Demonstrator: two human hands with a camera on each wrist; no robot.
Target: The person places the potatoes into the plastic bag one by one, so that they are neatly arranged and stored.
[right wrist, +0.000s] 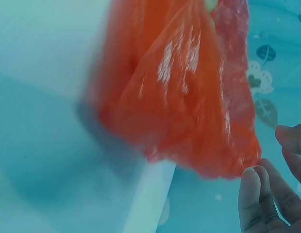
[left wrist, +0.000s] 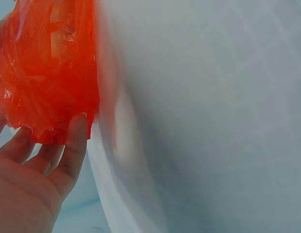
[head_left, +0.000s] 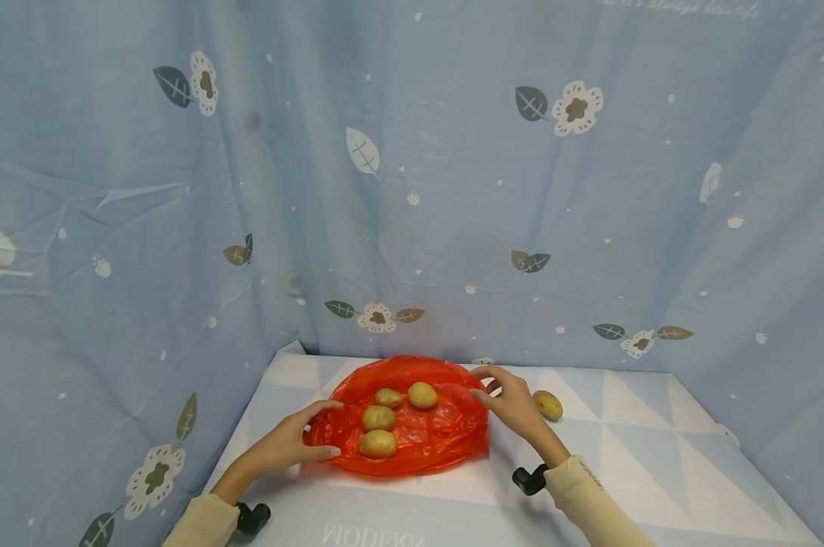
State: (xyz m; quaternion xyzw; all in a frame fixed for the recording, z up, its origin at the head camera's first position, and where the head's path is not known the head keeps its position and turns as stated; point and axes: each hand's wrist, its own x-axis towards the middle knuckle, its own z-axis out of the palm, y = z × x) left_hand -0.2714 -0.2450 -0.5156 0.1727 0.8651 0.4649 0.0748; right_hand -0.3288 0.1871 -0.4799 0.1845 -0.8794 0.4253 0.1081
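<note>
A red plastic bag (head_left: pixel 446 450) lies spread out on the table, its mouth facing up. Inside it are several potatoes (head_left: pixel 378 444), grouped toward the left and middle. At the bag's left edge is my left hand (head_left: pixel 283 442), thumb and fingers apart; in the left wrist view its fingertips touch the red plastic (left wrist: pixel 48 82). My right hand (head_left: pixel 510 401) is at the bag's right edge, fingers slightly bent with a gap to the thumb. Its fingertips meet or nearly meet the bag's rim (right wrist: pixel 250 155) in the right wrist view.
A single potato (head_left: pixel 547 406) sits on the table outside the bag, just past my right wrist. The table (head_left: pixel 647 456) has a pale triangle-patterned cover. Blue patterned curtains (head_left: pixel 453 190) stand behind it and at both sides.
</note>
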